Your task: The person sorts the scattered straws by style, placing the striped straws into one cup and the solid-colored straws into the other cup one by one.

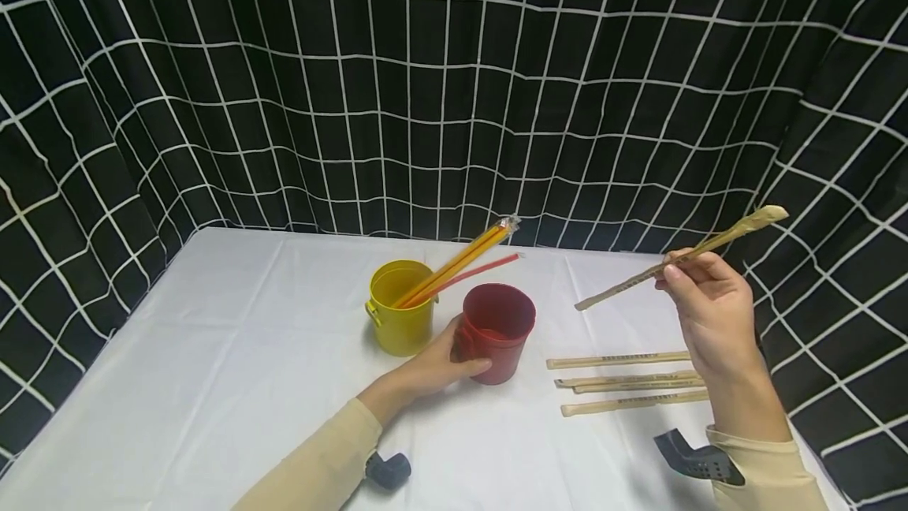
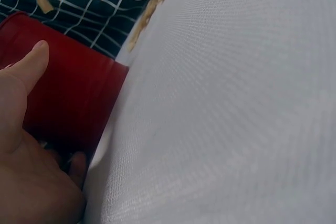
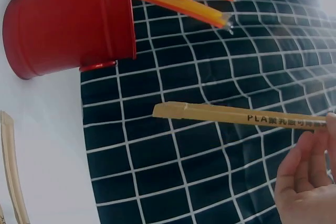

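The fingers of the right hand pinch one slim paper-wrapped stick, the thumb pressed against it. The stick is in the air, tilted, its wider end higher and to the right. On its brown wrapper there is dark print: in the right wrist view I read the letters "PLA", and after them come Chinese characters – the last ones are covered by the fingers.

The left hand holds the red bucket low on its side, with the thumb lying along the wall and the other fingers around the back. Its mouth faces up; whether the base rests fully on the surface, I cannot tell.

Just beside it stands the yellow bucket, in which a bundle of yellow and orange sticks in clear wrap and a thin red stick lean to the right.

Four more wrapped sticks lie near the right forearm; they also carry print – too small for reading. Behind everything hangs a black curtain with white grid lines.
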`<state>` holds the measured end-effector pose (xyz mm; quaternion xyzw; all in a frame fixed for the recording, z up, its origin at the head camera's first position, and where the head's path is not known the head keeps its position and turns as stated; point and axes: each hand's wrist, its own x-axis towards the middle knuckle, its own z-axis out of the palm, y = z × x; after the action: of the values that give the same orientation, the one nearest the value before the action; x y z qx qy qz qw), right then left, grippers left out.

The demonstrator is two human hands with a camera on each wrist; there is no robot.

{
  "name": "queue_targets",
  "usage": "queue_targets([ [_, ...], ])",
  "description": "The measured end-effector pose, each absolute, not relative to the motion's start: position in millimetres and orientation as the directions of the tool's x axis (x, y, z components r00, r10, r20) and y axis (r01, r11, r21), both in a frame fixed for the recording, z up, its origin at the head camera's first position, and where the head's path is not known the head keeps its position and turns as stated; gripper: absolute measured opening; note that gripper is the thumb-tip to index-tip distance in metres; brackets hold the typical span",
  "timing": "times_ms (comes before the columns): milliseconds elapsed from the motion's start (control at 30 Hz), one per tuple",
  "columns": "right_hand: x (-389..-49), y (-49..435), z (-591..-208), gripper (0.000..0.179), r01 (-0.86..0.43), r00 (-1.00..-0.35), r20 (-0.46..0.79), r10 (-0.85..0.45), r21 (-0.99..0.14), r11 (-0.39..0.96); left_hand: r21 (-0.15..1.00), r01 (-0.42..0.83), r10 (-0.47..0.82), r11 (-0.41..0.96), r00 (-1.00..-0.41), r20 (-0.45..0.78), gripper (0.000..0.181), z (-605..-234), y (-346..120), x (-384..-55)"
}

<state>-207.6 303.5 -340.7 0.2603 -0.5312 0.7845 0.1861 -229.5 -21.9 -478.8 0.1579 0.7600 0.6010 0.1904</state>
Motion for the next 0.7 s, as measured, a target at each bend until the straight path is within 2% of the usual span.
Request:
queue_targets([
  [300, -200, 296, -339, 0.029, -0.547, -0.835, 0.538, 0.114, -0.794, -0.264, 0.97, 0.032, 0.476, 0.242, -0.875, -0.09, 0.092, -480, -24, -229],
  [567, -197, 294, -338, 0.029, -0.552, -0.828, 0.554, 0.084, -0.783, -0.287, 0.968, 0.029, 0.479, 0.251, -0.872, -0.098, 0.091, -480, -23, -229],
  [700, -198, 289, -335, 0.03, -0.559, -0.81, 0.586, 0.025, -0.759, -0.334, 0.968, 0.033, 0.482, 0.251, -0.871, -0.095, 0.091, -477, -23, -230],
])
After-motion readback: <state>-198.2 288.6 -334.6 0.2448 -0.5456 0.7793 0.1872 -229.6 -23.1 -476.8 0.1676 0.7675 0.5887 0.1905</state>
